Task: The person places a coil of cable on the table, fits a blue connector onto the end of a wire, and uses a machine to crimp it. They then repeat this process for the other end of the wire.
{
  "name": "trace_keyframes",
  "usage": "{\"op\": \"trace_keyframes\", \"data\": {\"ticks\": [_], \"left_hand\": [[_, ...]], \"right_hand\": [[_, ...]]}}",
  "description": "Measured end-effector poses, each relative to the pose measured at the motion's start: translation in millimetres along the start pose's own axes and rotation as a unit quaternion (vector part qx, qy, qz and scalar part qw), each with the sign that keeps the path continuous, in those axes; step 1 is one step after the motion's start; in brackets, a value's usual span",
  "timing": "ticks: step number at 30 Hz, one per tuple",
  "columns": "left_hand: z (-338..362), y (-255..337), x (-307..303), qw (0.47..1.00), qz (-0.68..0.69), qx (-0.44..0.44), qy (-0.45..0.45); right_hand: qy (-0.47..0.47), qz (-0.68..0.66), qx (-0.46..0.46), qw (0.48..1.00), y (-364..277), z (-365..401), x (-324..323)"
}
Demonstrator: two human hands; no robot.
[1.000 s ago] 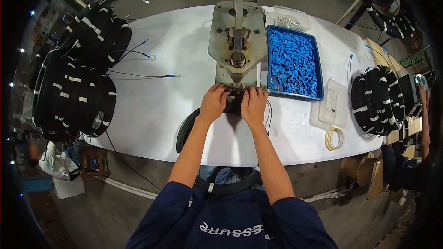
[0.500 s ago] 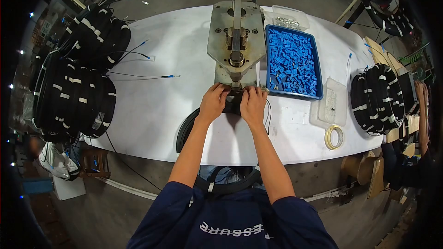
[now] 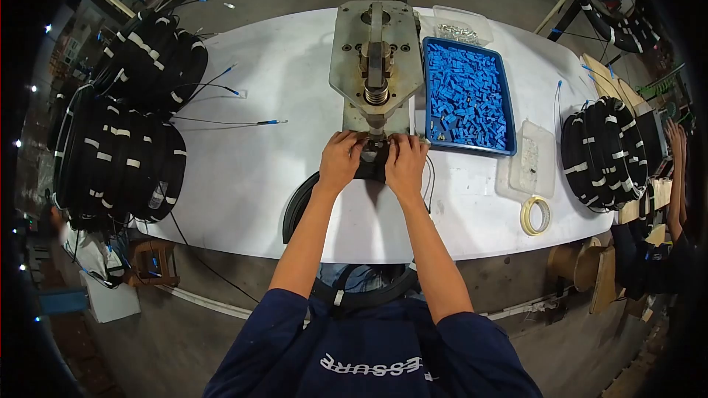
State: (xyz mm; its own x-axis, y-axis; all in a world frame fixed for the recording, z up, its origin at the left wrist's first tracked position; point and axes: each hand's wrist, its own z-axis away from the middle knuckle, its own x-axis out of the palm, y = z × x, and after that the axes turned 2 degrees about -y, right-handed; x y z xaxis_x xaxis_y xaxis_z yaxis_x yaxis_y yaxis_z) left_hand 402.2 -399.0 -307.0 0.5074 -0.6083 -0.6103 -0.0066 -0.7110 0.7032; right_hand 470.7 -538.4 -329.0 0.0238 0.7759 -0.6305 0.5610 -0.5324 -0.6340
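In the head view, a metal hand press (image 3: pixel 354 51) stands at the table's middle, with a lever (image 3: pixel 377 37) and a spring (image 3: pixel 377 92) on top. My left hand (image 3: pixel 341 162) and my right hand (image 3: pixel 405 166) are at its foot, one on either side of the ram. Both have their fingers closed and pinched around something small, which the fingers and the press mostly hide. A coil of black cable (image 3: pixel 297 210) lies partly under my left forearm, and a thin black cable loop (image 3: pixel 431 180) shows beside my right hand.
A blue tray (image 3: pixel 472 152) of small blue connector parts sits right of the press. Nearby are clear plastic boxes (image 3: pixel 547 158), a tape roll (image 3: pixel 524 217) and a box of metal parts (image 3: pixel 483 26). Black cable coils stand left (image 3: pixel 118 155) and right (image 3: pixel 601 155). Another person's arm (image 3: pixel 675 177) shows far right.
The press lever's upper end has come down in the view, and more of the spring shows. My hands have stayed almost in place. The other person's hand has moved slightly.
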Motion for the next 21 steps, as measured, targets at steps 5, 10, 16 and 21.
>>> {"op": "trace_keyframes", "data": {"ticks": [5, 10, 16, 21], "left_hand": [[0.2, -1.1, 0.4, 0.999, -0.029, 0.018, 0.01], [0.7, -3.5, 2.1, 0.999, -0.034, 0.019, 0.016], [0.7, -1.7, 0.2, 0.999, -0.041, 0.024, 0.014], [0.3, -0.9, 0.8, 0.999, -0.038, 0.026, 0.016]], "right_hand": [[-0.002, -0.004, 0.009, 1.0, -1.4, 0.0, -0.6], [-0.008, -0.005, 0.016, 1.0, -1.6, -0.5, -1.6], [-0.003, -0.003, 0.01, 1.0, 0.1, 0.6, -0.7], [-0.003, -0.008, 0.015, 1.0, -1.4, 0.1, -1.8]]}}
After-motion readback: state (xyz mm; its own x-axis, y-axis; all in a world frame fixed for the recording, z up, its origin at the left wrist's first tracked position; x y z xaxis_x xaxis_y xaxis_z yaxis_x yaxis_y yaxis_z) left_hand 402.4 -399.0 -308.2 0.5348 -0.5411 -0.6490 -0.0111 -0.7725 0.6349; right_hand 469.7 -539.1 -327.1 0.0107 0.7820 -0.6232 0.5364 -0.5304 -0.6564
